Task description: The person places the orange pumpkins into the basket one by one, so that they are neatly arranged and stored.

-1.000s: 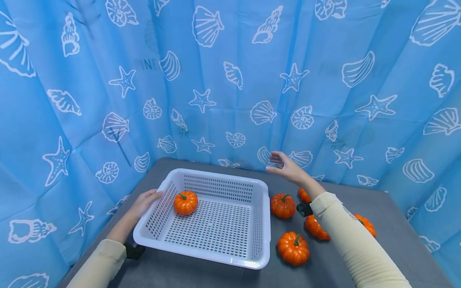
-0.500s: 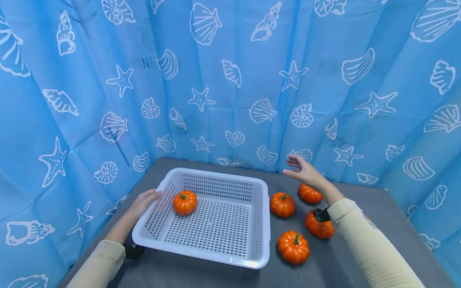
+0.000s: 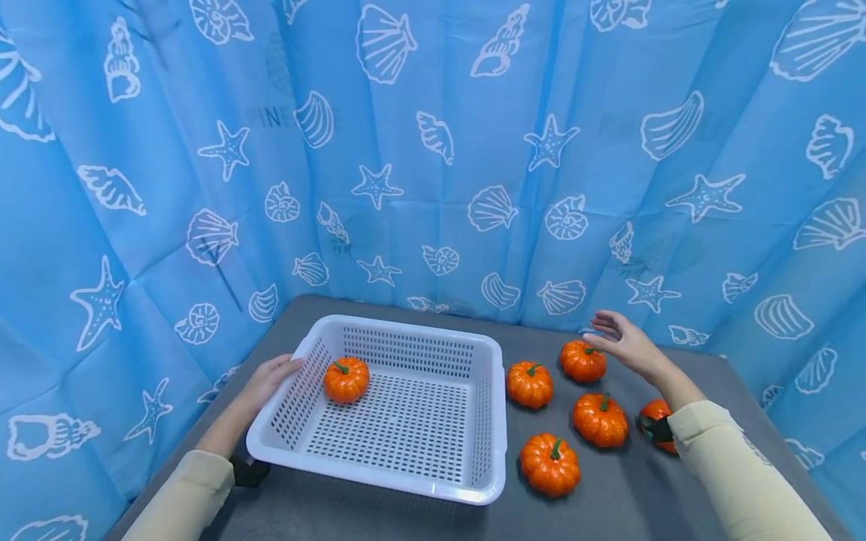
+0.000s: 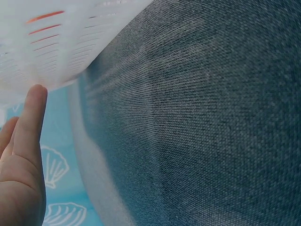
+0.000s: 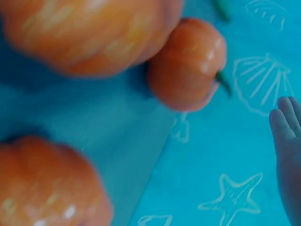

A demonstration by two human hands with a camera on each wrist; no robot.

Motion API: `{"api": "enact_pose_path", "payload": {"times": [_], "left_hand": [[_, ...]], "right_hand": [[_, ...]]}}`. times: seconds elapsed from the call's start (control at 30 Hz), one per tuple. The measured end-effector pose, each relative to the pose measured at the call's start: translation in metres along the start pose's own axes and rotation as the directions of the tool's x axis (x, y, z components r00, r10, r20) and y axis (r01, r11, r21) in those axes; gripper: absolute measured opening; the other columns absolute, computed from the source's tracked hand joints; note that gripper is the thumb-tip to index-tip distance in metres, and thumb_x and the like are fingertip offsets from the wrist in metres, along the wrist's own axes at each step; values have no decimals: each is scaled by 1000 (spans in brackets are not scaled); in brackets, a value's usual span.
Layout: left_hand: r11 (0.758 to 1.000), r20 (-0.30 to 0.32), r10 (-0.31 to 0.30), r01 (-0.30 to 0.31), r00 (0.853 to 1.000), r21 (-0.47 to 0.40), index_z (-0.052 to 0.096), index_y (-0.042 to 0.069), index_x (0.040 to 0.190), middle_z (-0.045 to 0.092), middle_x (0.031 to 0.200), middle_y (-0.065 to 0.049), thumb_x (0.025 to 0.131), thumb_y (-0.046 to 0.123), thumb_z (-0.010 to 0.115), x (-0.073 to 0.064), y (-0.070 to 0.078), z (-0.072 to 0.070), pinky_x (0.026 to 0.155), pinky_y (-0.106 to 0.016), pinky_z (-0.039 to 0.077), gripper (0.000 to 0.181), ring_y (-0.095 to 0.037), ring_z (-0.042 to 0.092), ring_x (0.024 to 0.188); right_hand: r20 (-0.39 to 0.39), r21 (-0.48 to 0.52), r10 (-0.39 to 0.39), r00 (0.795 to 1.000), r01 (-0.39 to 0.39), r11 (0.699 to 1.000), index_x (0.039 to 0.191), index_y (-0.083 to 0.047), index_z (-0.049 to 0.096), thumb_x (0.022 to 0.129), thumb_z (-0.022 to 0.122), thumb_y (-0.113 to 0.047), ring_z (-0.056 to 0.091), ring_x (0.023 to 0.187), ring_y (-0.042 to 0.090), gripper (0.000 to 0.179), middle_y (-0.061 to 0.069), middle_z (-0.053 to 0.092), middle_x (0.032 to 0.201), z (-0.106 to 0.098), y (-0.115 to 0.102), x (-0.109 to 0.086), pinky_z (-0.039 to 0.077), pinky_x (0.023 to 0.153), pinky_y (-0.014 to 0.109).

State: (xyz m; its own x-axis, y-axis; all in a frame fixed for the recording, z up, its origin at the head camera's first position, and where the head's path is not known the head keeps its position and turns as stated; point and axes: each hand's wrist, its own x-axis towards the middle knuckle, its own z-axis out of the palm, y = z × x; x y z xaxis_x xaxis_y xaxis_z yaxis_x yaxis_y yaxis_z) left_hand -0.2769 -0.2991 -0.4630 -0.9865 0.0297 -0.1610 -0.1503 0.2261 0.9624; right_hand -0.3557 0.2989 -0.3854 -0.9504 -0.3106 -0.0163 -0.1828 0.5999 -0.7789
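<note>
A white plastic basket (image 3: 395,492) with slotted walls sits on the table, holding one small orange pumpkin (image 3: 346,380) at its left. My left hand (image 3: 266,385) rests against the basket's left side; in the left wrist view its visible fingers (image 4: 32,120) look straight beneath the slotted wall. Over the right part of the table, my right hand (image 3: 632,347) hovers with relaxed, slightly bent fingers and nothing in them. It is nearest a back pumpkin (image 3: 580,362). Several pumpkins lie around: one by the basket (image 3: 530,385), a front pumpkin (image 3: 549,466), a middle pumpkin (image 3: 600,421).
Another pumpkin (image 3: 656,412) is partly hidden by the right wrist and its dark strap. The dark grey table (image 3: 609,511) ends at the back against a blue curtain (image 3: 433,150) with white shells and starfish.
My right hand has moved right and somewhat down, away from the basket, uncovering pumpkins that the arm hid. My left hand and the basket have stayed in place.
</note>
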Motion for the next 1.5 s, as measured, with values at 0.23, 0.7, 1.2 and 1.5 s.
{"api": "enact_pose_path", "payload": {"times": [0.23,0.7,1.2,1.5], "left_hand": [[1000,12,12,-12,1000,0,35,8,141,57,125,-27,98,45,44,-2,1,-1,71,-48,58,57,-33,69,92],[1000,19,-2,2,1000,-4,35,8,141,57,124,-26,98,46,44,0,0,-2,71,-48,58,58,-33,69,92],[1000,27,7,-6,1000,-9,34,8,142,57,125,-27,98,46,44,-1,-1,-2,71,-49,58,59,-35,69,92],[1000,33,0,0,999,-14,35,9,141,58,123,-26,98,47,44,-1,-2,-2,71,-49,58,58,-34,69,91]], "right_hand": [[-13,-30,60,998,-60,998,148,8,5,97,51,-39,23,134,52,83,36,18,148,-11,18,-14,32,102,65],[-38,-86,143,989,-145,986,145,13,6,97,48,-44,24,132,54,86,40,19,146,-22,41,-36,33,100,65],[-67,-110,238,969,-244,963,143,16,6,96,45,-50,24,129,56,90,42,18,144,-26,66,-59,29,101,68],[-55,-93,287,956,-291,952,143,17,4,96,43,-53,22,129,57,92,43,16,144,-26,82,-71,26,101,69]]}}
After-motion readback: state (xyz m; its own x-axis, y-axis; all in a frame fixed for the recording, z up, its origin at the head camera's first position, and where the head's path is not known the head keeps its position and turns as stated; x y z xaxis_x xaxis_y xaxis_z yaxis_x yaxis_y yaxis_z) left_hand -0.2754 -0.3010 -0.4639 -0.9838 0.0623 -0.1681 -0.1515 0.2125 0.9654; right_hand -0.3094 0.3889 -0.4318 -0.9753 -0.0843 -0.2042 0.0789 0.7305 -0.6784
